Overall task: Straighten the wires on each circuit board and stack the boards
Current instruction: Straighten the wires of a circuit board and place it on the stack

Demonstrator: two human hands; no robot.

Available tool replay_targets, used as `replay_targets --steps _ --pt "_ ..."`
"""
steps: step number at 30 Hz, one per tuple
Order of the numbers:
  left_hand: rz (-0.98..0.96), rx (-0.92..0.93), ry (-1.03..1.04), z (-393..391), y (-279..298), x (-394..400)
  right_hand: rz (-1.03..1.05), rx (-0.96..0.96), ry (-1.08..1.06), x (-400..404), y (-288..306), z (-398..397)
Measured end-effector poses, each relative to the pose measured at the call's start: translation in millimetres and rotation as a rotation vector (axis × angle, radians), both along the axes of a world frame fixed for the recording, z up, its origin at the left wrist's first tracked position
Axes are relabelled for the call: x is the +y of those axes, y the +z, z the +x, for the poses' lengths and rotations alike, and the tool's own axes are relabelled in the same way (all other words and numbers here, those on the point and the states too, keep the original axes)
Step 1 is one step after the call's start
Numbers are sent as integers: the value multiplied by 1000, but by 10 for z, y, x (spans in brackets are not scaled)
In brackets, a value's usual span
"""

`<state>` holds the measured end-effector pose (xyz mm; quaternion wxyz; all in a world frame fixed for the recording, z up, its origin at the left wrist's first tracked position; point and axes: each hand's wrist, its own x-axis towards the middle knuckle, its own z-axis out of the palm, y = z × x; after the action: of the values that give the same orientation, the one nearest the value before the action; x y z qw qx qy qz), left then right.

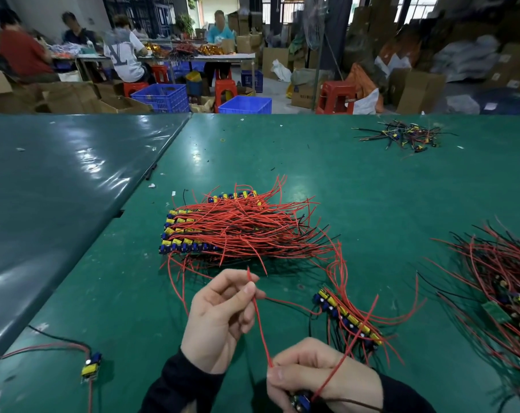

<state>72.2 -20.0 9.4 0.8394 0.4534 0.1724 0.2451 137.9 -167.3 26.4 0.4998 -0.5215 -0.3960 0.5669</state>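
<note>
My right hand (321, 374) grips a small circuit board (302, 402) near the bottom edge; only its blue part shows below my fingers. A red wire (260, 320) rises from that hand to my left hand (223, 317), which pinches it near its tip between thumb and fingers. A second red wire of the board crosses my right hand toward the upper right. A large stack of boards (190, 234) with red and black wires lies in the middle of the green table. A short row of boards (346, 318) stands to the right of my hands.
A single board (91, 366) with wires lies at the lower left. A tangled heap of boards (509, 290) fills the right edge. A small wire pile (401, 135) sits at the far right of the table (312, 162). People work at a bench behind.
</note>
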Motion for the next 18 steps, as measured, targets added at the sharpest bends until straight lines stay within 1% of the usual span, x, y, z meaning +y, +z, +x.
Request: replay_targets --steps 2,4,6,7,8,14,16,18 --pt "98 -20 106 0 -29 -7 -16 12 -46 7 -38 -9" --pt "245 -10 199 2 -68 -18 -41 -7 -81 18 -66 -24" --pt "369 12 225 6 -87 -39 -41 -69 -66 24 -72 -32" --pt "390 16 217 8 -84 -46 -34 -94 -48 28 -69 -36" --pt "398 11 212 4 -82 -46 -33 -103 -41 29 -66 -39" --pt "376 -2 266 -9 -91 -40 -58 -24 -102 29 -113 -54" --pt "381 27 223 10 -81 -37 -50 -34 -120 41 -143 -64" --pt "348 68 121 22 -70 -34 -43 -31 -171 53 -176 -76"
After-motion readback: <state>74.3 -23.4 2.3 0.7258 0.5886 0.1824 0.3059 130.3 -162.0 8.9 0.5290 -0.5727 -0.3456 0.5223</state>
